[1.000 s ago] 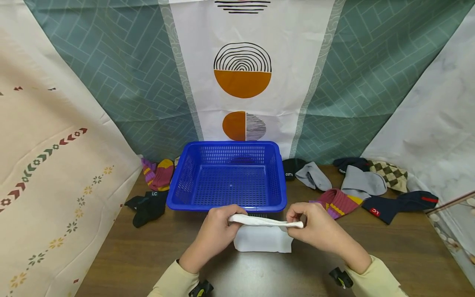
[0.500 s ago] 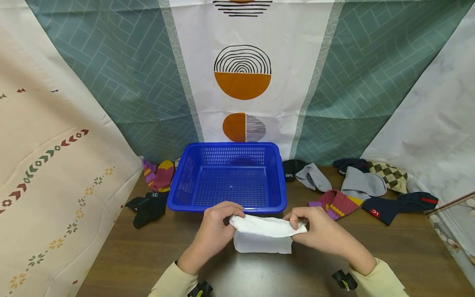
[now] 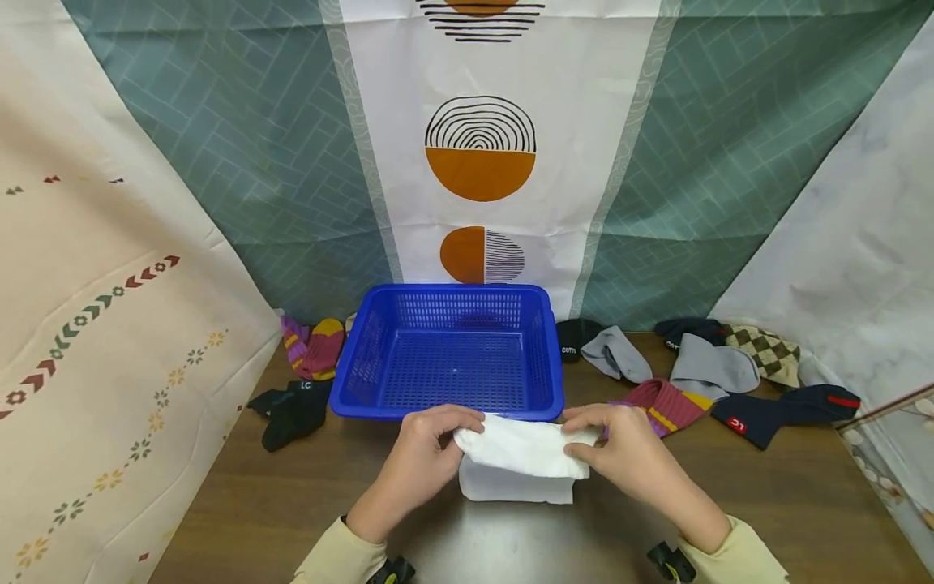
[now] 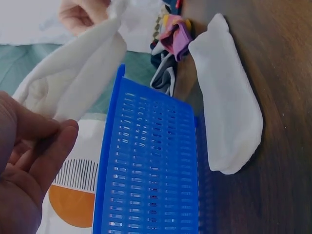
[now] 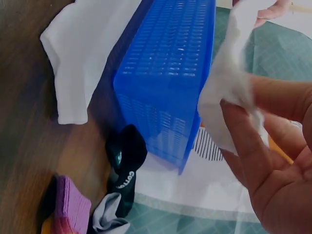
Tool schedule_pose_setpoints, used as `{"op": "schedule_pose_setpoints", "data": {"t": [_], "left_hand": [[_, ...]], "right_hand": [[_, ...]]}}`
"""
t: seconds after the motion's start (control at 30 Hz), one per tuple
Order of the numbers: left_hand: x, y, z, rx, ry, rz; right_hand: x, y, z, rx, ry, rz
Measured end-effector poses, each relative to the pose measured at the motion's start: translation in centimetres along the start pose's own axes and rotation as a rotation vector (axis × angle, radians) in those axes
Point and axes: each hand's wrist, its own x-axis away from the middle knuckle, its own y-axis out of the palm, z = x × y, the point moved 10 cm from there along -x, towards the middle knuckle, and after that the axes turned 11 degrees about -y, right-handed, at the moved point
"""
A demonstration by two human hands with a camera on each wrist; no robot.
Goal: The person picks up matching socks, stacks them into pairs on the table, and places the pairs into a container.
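A white sock (image 3: 521, 446) is stretched between my two hands, raised above the table in front of the basket. My left hand (image 3: 423, 450) pinches its left end between thumb and fingers, as the left wrist view shows close up. At the other end, my right hand (image 3: 620, 442) pinches the sock; in the right wrist view the thumb and fingertips press the cloth together. A second white sock (image 4: 229, 102) lies flat on the wooden table below, partly covered by the held one in the head view.
A blue plastic basket (image 3: 343, 397) stands behind my hands. To its left lie a purple, red and yellow sock (image 3: 321, 350) and black socks (image 3: 295, 414). Several others lie at right: grey (image 3: 616, 354), maroon (image 3: 667, 405), navy (image 3: 759, 418) and checkered (image 3: 766, 353). Curtains hang behind.
The held white sock has turned from a thin edge-on strip to show its broad side. My right fingers have shifted their pinch on its end. The sock on the table has not moved.
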Motion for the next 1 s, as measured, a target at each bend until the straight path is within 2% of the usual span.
{"op": "schedule_pose_setpoints", "data": {"t": [0.1,0.23,0.3,0.43,0.57,0.7,1.0], "left_hand": [[0.0,0.2,0.3,-0.015,0.008,-0.030],[0.2,0.6,0.8,-0.010,0.030,-0.100],[0.3,0.7,0.9,0.001,0.029,-0.109],[0.3,0.5,0.8,0.004,0.025,-0.061],[0.4,0.3,0.7,-0.006,0.076,-0.015],[0.6,0.2,0.6,-0.042,0.104,0.006],[0.7,0.7,-0.3,-0.139,0.022,0.013]], "right_hand": [[0.1,-0.2,0.0,0.009,-0.004,0.018],[0.3,0.1,0.3,0.011,0.012,-0.027],[0.4,0.2,0.5,0.000,0.026,-0.044],[0.6,0.3,0.8,-0.025,0.058,-0.048],[0.7,0.5,1.1,-0.047,0.088,-0.068],[0.8,0.7,1.2,-0.052,0.083,-0.071],[1.0,-0.4,0.6,-0.045,0.004,0.081]]}}
